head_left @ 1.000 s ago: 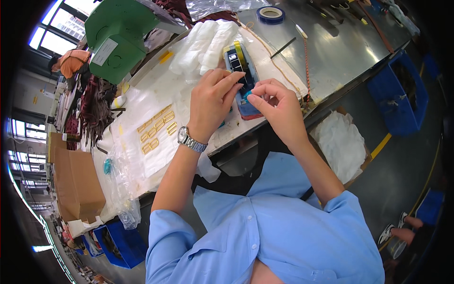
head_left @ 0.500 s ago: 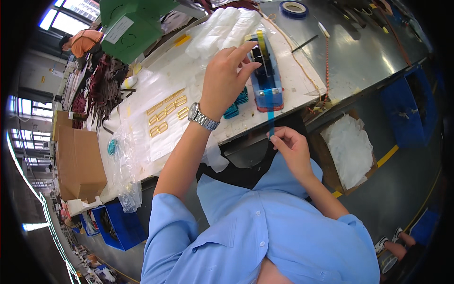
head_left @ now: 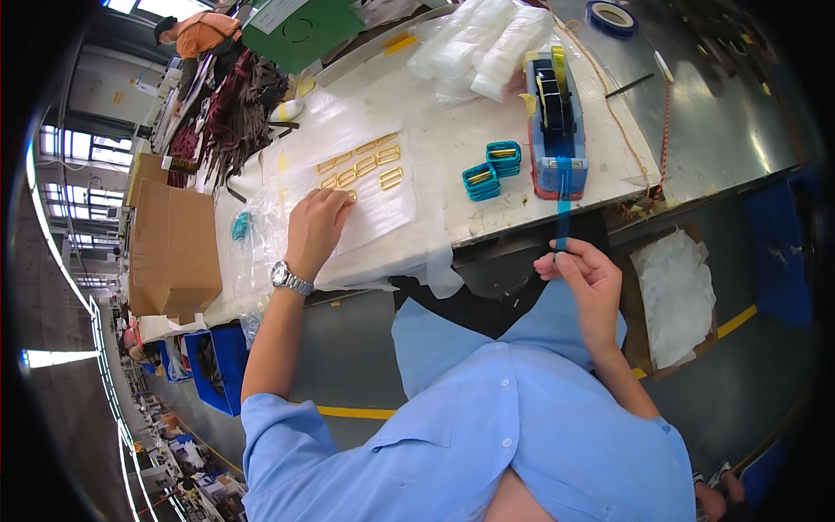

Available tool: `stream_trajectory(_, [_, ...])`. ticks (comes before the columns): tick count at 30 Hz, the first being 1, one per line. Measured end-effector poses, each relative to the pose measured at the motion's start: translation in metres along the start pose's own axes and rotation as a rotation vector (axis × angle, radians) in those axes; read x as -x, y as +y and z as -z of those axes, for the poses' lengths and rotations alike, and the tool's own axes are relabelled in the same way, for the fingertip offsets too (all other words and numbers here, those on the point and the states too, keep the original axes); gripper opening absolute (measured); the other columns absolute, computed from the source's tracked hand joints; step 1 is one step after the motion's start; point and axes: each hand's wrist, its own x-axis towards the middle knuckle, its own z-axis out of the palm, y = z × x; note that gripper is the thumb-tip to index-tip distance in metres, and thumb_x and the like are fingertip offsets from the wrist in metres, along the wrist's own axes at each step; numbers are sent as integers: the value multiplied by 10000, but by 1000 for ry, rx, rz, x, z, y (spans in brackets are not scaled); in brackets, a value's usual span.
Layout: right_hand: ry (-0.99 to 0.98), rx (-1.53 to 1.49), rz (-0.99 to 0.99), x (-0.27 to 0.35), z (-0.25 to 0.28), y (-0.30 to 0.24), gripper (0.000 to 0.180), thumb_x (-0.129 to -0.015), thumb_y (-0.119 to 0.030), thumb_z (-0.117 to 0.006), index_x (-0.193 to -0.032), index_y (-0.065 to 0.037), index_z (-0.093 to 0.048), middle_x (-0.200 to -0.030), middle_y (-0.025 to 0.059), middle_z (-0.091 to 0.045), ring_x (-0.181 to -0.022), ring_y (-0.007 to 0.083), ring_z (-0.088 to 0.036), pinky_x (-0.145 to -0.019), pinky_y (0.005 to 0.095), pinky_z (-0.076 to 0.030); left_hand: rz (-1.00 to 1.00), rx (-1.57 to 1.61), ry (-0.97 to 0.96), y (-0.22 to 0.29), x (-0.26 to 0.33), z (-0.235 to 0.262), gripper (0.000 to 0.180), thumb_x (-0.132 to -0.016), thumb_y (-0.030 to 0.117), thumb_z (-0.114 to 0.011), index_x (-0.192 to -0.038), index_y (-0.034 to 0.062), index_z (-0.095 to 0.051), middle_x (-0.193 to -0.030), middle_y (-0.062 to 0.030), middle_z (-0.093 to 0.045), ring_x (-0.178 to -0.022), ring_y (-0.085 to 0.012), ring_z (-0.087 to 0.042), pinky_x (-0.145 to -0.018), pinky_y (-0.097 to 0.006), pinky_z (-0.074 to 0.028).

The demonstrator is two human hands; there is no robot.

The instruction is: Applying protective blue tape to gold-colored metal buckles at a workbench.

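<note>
My left hand (head_left: 320, 228), with a wristwatch, is over the near end of the rows of gold oval buckles (head_left: 366, 163). Its fingers are closed at a gold buckle (head_left: 352, 197), mostly hidden under the fingertips. Several more lie flat on a white sheet (head_left: 383, 209). Below the table's front edge, my right hand (head_left: 593, 283) pinches the free end of a blue tape strip (head_left: 564, 213). The strip runs taut from a blue tape dispenser (head_left: 557, 130). Left of the dispenser sit two stacks of buckles wrapped in blue tape (head_left: 482, 181).
Rolled clear plastic bags (head_left: 487, 43) lie behind, near a spare tape roll (head_left: 611, 19). A cardboard box (head_left: 174, 248) and dark leather strips (head_left: 239, 109) occupy the left. Below right is a carton with white lining (head_left: 674, 300). A person in orange (head_left: 206, 35) is far left.
My left hand has left the dispenser and moved left, down to the gold buckles. My right hand still holds the tape end. The view has shifted, and the wrapped stacks now show fully.
</note>
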Motion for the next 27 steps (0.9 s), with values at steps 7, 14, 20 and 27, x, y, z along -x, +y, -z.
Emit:
stream_trajectory(7, [-27,-98,-1,5,-5,-1,168,-1103,-61,-657,-1191,69,-720,-1084,162,-818,-967,171,-784,-899,310,-630,198,108,-63,-16,-2,2,55,-909,34,-729,-934,8,-687,-870,-139,-710,-814,-328,-694,-769,-429,-572])
stream_trajectory(14, [-20,-86,9,11,-3,-4,174,-1112,-51,-632,-1225,61,-703,-1139,167,-811,-1042,180,-782,-956,315,-623,414,1282,-77,67,-25,49,76,-1000,54,-763,-1012,-22,-758,-940,-24,-754,-849,-105,-676,-792,-280,-548])
stream_trajectory(20, [8,-106,-25,11,-4,1,245,-1104,-26,-621,-1314,86,-682,-1162,156,-815,-1047,169,-781,-962,311,-620,465,1855,-372,211,-24,9,93,-952,41,-814,-1038,6,-803,-1525,-187,-632,-1377,-237,-607,-1172,-382,-443])
stream_trajectory(27, [58,-34,-15,13,-5,0,289,-1080,-27,-665,-1336,103,-685,-1077,124,-834,-994,130,-781,-904,275,-626,496,1821,-332,243,-27,-22,93,-970,75,-821,-1029,4,-811,-1383,-182,-726,-1479,-264,-544,-1189,-399,-424])
